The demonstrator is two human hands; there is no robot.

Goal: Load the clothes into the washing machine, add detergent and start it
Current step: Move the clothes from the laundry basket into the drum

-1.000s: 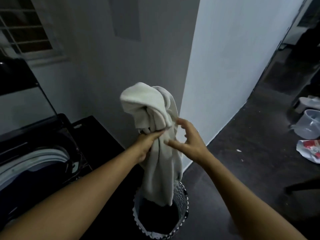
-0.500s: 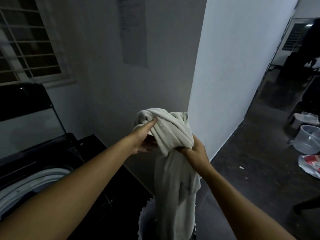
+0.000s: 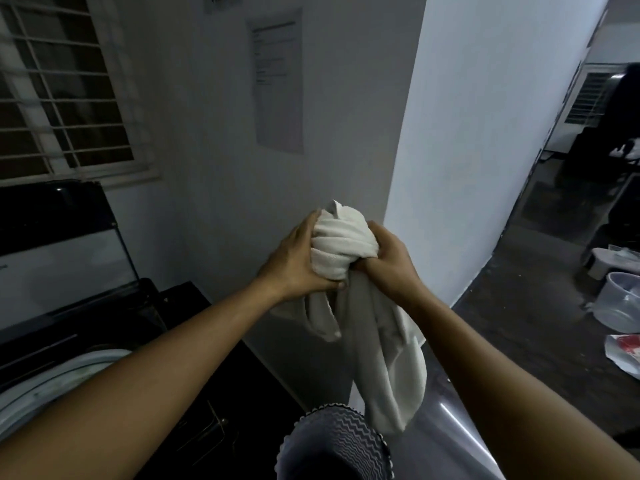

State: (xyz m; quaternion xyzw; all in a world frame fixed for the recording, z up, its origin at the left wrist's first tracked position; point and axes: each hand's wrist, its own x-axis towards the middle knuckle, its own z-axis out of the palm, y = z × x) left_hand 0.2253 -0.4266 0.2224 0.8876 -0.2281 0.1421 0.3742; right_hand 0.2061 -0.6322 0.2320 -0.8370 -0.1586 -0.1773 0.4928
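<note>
While the left hand [image 3: 298, 261] and right hand [image 3: 388, 261] clutch the bunched white cloth [image 3: 341, 244], its tail hangs below the grip above the laundry basket [image 3: 341, 441].

left hand [image 3: 298, 263]: fingers curled, gripping | right hand [image 3: 389, 263]: fingers curled, gripping | both stretched forward, raised, close together

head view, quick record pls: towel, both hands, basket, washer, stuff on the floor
white towel: bunched at the top, tail hanging toward the basket
left hand: grips the bunched top
right hand: grips the towel just below the bunch
laundry basket: below the hands, zigzag-patterned wall
washing machine: at left, lid raised, drum open
floor at right: clear plastic jug, red-and-white packet
</note>
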